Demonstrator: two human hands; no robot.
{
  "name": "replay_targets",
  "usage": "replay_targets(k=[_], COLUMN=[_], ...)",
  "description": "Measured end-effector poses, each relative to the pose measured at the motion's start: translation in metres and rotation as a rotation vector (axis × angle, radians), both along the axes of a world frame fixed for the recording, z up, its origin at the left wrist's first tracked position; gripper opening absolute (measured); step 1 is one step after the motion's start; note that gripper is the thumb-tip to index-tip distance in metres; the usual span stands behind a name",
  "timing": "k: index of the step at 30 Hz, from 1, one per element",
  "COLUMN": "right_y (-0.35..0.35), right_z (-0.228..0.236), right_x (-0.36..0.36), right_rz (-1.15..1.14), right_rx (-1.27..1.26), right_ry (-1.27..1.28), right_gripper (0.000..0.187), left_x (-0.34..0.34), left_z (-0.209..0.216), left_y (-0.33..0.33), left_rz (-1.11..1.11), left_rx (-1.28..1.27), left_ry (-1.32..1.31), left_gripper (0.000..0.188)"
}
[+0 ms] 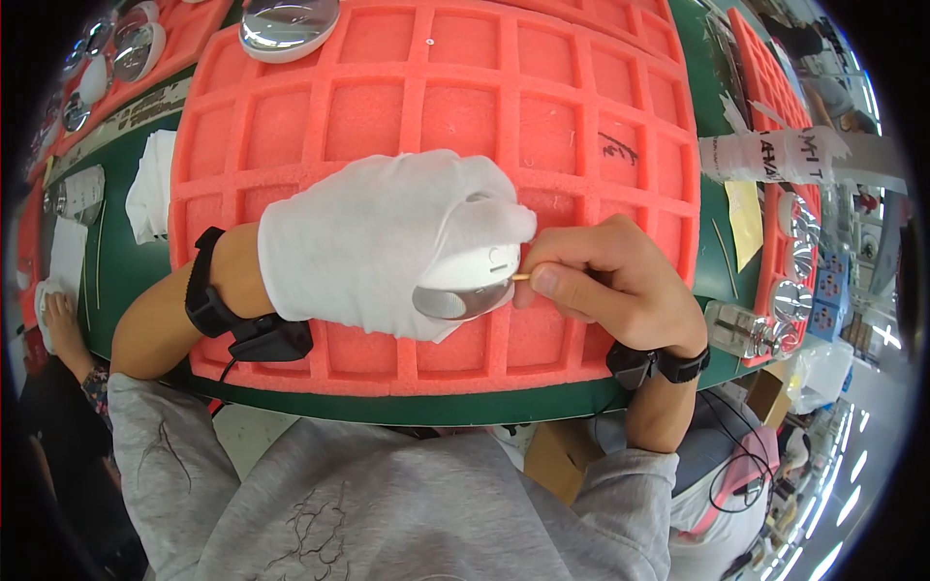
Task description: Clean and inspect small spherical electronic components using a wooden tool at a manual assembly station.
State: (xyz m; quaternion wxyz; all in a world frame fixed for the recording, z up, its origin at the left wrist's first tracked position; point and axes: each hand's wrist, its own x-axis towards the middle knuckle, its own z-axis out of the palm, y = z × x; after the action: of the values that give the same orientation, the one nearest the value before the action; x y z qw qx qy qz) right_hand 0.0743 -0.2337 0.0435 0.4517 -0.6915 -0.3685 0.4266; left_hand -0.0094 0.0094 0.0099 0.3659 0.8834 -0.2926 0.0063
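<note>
In a white glove, my left hand (378, 237) is closed around a rounded part with a white body (500, 261) and a shiny, mirror-like face. My bare right hand (615, 281) pinches a thin wooden stick (521, 277) between thumb and fingers. The stick's tip meets the rim of the part, at the seam between white and shiny areas; fingers hide the rest of it. Both hands are over a pink foam tray (415, 73) divided into square pockets. A similar mirrored part (288, 27) sits at the tray's far left.
On the green table (712, 107), a white cloth (150, 189) lies left of the tray. To the right are yellow paper (744, 223), a glass bottle (733, 327), and another tray with mirrored parts (799, 237). Another person's hand (65, 334) shows at far left.
</note>
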Motion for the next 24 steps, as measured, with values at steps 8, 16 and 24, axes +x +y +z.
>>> replay_targets(k=[8, 16, 24], right_y=[0.004, 0.011, 0.015], right_z=[0.007, 0.011, 0.013], right_x=[-0.003, -0.008, -0.010], right_rz=[-0.028, -0.065, 0.001], right_rx=[-0.051, -0.101, -0.015], right_ry=[0.110, 0.096, -0.144], right_gripper=[0.015, 0.013, 0.017], left_x=[0.005, 0.006, 0.006], left_z=[0.002, -0.001, 0.002], left_y=[-0.004, -0.001, 0.000], left_rz=[-0.003, -0.023, -0.015], left_rx=[0.041, 0.003, 0.025], left_ry=[-0.008, 0.013, 0.063], left_gripper=[0.055, 0.055, 0.054])
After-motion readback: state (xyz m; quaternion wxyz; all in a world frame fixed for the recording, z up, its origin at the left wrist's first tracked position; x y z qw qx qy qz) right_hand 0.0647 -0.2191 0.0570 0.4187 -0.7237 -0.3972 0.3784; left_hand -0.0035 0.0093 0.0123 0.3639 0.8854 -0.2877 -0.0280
